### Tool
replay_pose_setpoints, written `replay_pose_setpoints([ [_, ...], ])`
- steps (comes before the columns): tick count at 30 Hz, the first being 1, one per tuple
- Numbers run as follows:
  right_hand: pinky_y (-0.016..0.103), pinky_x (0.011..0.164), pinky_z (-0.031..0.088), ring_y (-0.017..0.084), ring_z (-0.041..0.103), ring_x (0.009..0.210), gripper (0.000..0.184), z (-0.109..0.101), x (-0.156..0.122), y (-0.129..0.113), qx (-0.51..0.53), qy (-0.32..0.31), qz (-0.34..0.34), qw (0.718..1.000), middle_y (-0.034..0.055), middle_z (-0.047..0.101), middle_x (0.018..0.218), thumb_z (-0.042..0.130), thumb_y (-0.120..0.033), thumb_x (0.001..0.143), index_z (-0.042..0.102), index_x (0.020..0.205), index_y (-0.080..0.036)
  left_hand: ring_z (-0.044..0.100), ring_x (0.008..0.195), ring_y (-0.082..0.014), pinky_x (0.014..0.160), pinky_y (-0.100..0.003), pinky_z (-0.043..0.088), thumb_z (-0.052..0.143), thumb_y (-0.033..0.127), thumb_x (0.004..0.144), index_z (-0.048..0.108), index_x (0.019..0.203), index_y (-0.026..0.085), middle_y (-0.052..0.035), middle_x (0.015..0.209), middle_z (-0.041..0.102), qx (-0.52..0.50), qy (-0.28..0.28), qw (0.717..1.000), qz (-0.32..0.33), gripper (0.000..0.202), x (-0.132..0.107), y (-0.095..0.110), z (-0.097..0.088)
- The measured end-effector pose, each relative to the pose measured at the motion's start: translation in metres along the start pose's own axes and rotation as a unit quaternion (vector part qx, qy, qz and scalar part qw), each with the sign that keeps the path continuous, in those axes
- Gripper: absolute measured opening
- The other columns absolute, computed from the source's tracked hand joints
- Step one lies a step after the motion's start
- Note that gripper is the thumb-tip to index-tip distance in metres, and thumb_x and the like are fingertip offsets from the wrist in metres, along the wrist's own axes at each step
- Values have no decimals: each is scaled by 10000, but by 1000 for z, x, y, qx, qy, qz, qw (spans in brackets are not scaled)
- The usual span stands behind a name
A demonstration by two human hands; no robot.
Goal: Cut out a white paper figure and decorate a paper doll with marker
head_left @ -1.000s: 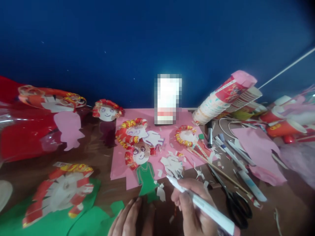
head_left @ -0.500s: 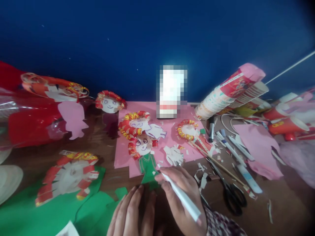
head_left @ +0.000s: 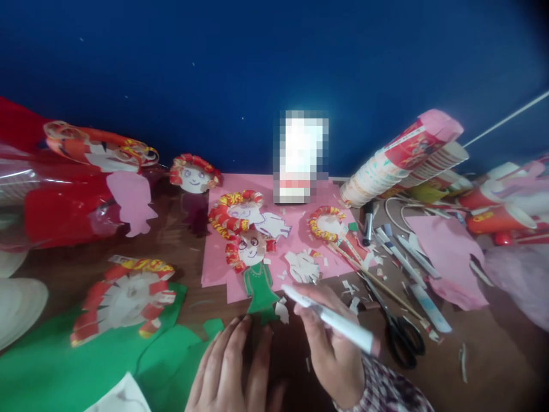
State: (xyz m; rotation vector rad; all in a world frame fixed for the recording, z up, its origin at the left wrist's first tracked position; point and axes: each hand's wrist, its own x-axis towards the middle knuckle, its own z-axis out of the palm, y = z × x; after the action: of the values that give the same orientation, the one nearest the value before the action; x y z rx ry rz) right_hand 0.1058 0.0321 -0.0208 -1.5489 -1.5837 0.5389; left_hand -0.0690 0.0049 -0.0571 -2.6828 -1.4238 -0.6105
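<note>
My right hand (head_left: 332,337) grips a white marker pen (head_left: 338,323), its tip pointing up and left beside a paper doll. The doll has a green paper dress (head_left: 259,289) with drawn lines and a face (head_left: 251,249) framed by red curled hair. At the dress's lower hem my left hand (head_left: 231,366) lies with fingers stretched out on the table, its fingertips near or touching the green paper. A small white scrap (head_left: 281,311) sits between the dress and the pen. Behind the face is another doll in a white dress (head_left: 274,225).
Pink sheets (head_left: 217,266) lie under the dolls. Black scissors (head_left: 403,335), a wooden stick (head_left: 386,290) and a black marker (head_left: 368,226) are at right. Leaning paper cups (head_left: 373,180) stand behind. Green paper (head_left: 43,355) and a fringed ring (head_left: 124,303) lie at left. A bright blurred-out object (head_left: 300,154) stands at back.
My right hand with the marker has moved right, away from the green dress, and the pen lies flatter. More of the hem and the white scrap show. My left hand stays in place.
</note>
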Motion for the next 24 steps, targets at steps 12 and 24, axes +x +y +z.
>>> replay_pose_setpoints([
  [12,262,651,483,158,611,682,103,4,4,-3,-37,-45,-1,998,24,634,776,505,-175,856,577,926,-198,508,1068,-291,868,-401,418,555,400,755,549,1169,180,-149,1192,532,2,-3,1000,10,468,3,0,-2],
  [24,266,650,467,164,603,704,94,5,4,-4,-45,-66,-3,997,28,636,785,502,-184,859,585,903,-196,491,1089,-295,879,-413,413,549,393,765,549,1177,188,-147,1210,518,-8,-12,1000,-5,459,1,2,-3],
])
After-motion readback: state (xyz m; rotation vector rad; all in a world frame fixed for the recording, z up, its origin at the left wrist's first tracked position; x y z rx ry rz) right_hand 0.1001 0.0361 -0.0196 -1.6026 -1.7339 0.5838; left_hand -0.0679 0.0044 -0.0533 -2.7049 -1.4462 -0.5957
